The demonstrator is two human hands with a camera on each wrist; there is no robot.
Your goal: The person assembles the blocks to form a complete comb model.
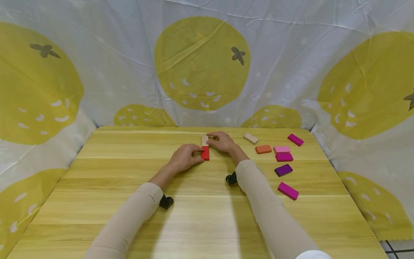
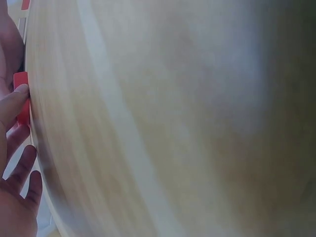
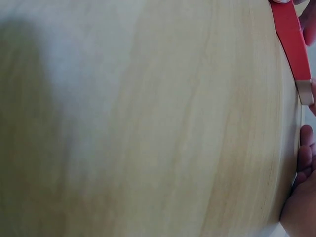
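Near the far side of the table, a red block (image 1: 205,154) and a beige block (image 1: 204,140) lie end to end in a line. My left hand (image 1: 183,158) pinches the red block between thumb and fingers. From the right, my right hand (image 1: 222,141) holds the beige block, with thumb and fingertips on it. In the left wrist view, a fingertip lies against the red block (image 2: 20,78). The right wrist view shows the red block (image 3: 292,37) meeting the beige block (image 3: 304,92) at one end.
Right of my hands lie another beige block (image 1: 250,138), an orange block (image 1: 263,149), a light pink block (image 1: 282,149), a purple block (image 1: 283,170) and several magenta blocks (image 1: 288,191). A patterned cloth (image 1: 129,72) hangs behind the wooden table (image 1: 113,169).
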